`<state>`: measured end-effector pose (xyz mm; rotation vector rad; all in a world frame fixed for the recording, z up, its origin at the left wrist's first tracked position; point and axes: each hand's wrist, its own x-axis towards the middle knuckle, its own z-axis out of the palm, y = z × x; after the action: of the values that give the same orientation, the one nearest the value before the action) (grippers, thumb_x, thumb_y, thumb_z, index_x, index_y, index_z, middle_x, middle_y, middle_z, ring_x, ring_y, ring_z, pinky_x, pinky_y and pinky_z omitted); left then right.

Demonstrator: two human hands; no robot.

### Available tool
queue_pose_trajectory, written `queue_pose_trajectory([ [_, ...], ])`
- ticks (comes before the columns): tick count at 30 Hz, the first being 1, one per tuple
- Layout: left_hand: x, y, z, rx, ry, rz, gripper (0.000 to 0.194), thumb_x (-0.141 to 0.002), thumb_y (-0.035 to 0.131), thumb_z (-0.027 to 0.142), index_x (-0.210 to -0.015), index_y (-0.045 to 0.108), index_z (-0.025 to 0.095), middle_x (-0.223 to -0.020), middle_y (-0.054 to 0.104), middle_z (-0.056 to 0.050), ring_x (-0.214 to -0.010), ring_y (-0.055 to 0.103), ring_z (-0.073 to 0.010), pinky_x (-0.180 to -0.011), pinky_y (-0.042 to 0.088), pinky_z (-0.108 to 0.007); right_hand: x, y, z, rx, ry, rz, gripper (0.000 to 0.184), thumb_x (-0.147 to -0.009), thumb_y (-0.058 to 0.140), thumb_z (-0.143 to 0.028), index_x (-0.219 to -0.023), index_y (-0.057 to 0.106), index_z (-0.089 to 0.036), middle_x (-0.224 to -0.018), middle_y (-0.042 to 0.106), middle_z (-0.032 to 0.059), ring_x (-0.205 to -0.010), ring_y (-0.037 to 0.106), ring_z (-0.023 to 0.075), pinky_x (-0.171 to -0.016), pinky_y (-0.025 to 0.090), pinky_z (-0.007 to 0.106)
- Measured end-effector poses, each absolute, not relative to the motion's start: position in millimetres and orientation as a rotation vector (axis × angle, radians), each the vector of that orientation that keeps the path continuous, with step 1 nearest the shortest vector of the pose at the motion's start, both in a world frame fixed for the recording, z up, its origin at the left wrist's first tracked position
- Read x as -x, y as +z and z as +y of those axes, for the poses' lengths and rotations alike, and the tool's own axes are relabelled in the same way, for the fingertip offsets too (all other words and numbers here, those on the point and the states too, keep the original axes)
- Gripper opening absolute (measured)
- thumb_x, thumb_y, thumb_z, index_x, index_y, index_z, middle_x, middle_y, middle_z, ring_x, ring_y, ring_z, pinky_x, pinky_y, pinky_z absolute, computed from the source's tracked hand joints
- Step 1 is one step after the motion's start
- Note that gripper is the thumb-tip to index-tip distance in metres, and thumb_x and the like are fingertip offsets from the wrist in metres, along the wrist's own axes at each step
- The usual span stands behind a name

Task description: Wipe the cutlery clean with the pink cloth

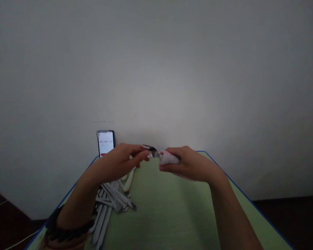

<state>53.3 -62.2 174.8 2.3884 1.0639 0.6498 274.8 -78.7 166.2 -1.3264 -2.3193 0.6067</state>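
Note:
In front of me, above the table, my left hand (129,158) pinches the left end of a shiny piece of metal cutlery (153,151). Its curved part shows between my hands; the fingers hide enough that I cannot tell whether it is a fork or a spoon. My right hand (189,161) is closed around a pale pinkish-white cloth (169,158), which wraps the other end of the cutlery. Below my left wrist, a pile of metal cutlery (112,199) with long flat handles lies on the table, partly hidden by my left forearm.
A phone (106,142) showing a running timer leans on the wall at the table's far left. The light green table (156,215) has a blue edge and stands against a plain grey-white wall (156,69). A pale-handled utensil (129,180) lies by the pile.

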Motion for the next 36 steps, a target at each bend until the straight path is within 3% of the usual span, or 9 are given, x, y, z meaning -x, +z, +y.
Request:
queue_pose_trajectory([
  [7, -61.2, 171.5, -67.1, -2.368, 0.368, 1.085, 0.051, -0.092, 0.028, 0.046, -0.063, 0.057, 0.016, -0.051, 0.056, 0.002, -0.048, 0.052, -0.0099, -0.051, 0.039, -0.018, -265.0, 170.2, -84.5, 1.325, 0.788, -2.455, 0.037, -0.077, 0.053, -0.052, -0.079, 0.064, -0.017, -0.062, 0.055, -0.0015, -0.053, 0.045, 0.0097, -0.047, 0.03, 0.02],
  [11, -69.0, 168.7, -67.2, -2.478, 0.276, 1.038, 0.049, -0.092, 0.029, 0.043, -0.061, 0.055, 0.016, -0.049, 0.05, 0.004, -0.045, 0.047, -0.0088, -0.048, 0.034, -0.018, -258.4, 172.0, -84.9, 1.347, 0.779, -2.582, 0.044, -0.082, 0.044, -0.052, -0.077, 0.066, -0.015, -0.059, 0.057, 0.0013, -0.052, 0.046, 0.011, -0.049, 0.031, 0.022],
  [15, -72.5, 160.4, -56.3, -2.574, 0.325, 0.997, 0.045, -0.092, 0.03, 0.037, -0.063, 0.056, 0.016, -0.051, 0.049, 0.004, -0.047, 0.046, -0.0086, -0.049, 0.032, -0.019, -261.1, 164.1, -75.1, 1.278, 0.761, -2.586, 0.039, -0.085, 0.043, -0.046, -0.091, 0.067, -0.016, -0.07, 0.063, 0.0026, -0.059, 0.051, 0.0127, -0.053, 0.033, 0.022],
  [21, -76.0, 109.5, -31.0, -2.504, 0.543, 1.098, 0.047, -0.092, 0.028, 0.042, -0.066, 0.058, 0.015, -0.051, 0.048, 0.003, -0.048, 0.044, -0.0094, -0.051, 0.031, -0.019, -266.7, 136.1, -52.1, 1.393, 0.661, -2.531, 0.036, -0.084, 0.045, -0.044, -0.094, 0.066, -0.017, -0.077, 0.066, 0.0041, -0.063, 0.054, 0.0137, -0.055, 0.034, 0.022],
  [27, -73.5, 50.2, -39.1, -2.425, 0.483, 1.265, 0.042, -0.09, 0.032, 0.037, -0.067, 0.06, 0.015, -0.053, 0.052, 0.001, -0.05, 0.047, -0.0111, -0.052, 0.029, -0.021, -257.6, 102.0, -27.0, 1.535, 0.665, -2.664, 0.027, -0.075, 0.059, -0.042, -0.089, 0.067, -0.02, -0.08, 0.068, 0.0028, -0.068, 0.059, 0.0155, -0.053, 0.035, 0.022],
  [33, -74.7, 37.8, -50.8, -2.37, 0.322, 1.337, 0.046, -0.091, 0.027, 0.033, -0.062, 0.058, 0.015, -0.052, 0.053, 0.0, -0.048, 0.048, -0.0122, -0.048, 0.028, -0.021, -252.1, 54.5, -24.6, 1.251, 0.179, -2.782, 0.018, -0.079, 0.06, -0.033, -0.091, 0.065, -0.019, -0.09, 0.068, 0.0054, -0.088, 0.059, 0.0196, -0.085, 0.037, 0.033],
  [36, -77.1, 36.6, -47.9, -2.366, 0.277, 1.35, 0.047, -0.092, 0.026, 0.032, -0.063, 0.059, 0.015, -0.056, 0.058, -0.003, -0.052, 0.052, -0.0138, -0.051, 0.03, -0.022, -255.2, 25.4, -28.8, 1.192, -0.122, -2.68, 0.024, -0.08, 0.059, -0.031, -0.098, 0.061, -0.014, -0.096, 0.064, 0.0089, -0.093, 0.055, 0.0206, -0.089, 0.036, 0.034],
])
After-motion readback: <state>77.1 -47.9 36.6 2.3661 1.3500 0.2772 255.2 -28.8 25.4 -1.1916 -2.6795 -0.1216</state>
